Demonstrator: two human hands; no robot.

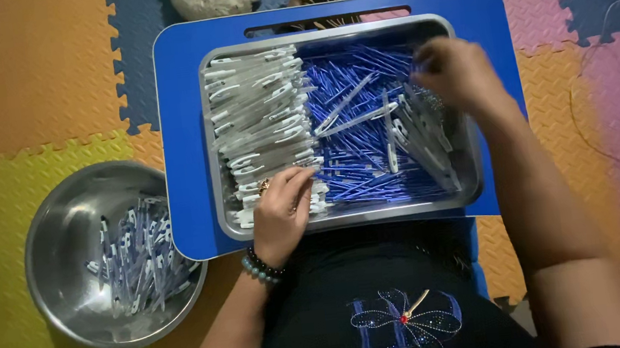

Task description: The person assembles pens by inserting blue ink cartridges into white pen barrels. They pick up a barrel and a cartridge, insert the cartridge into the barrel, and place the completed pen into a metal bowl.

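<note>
I am pinching my left hand [283,211] on a white plastic pen cap [308,172] from the stack at the left of the shallow steel tray [326,36]. My right hand [459,74] is blurring over the thin blue refills [354,119]; I cannot tell its grip. Snagging neighbouring caps could be toppling the stack.

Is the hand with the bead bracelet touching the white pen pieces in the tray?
Touching. The head view shows the left hand with its fingertips resting right on the white pen pieces near the front of the metal tray.
</note>
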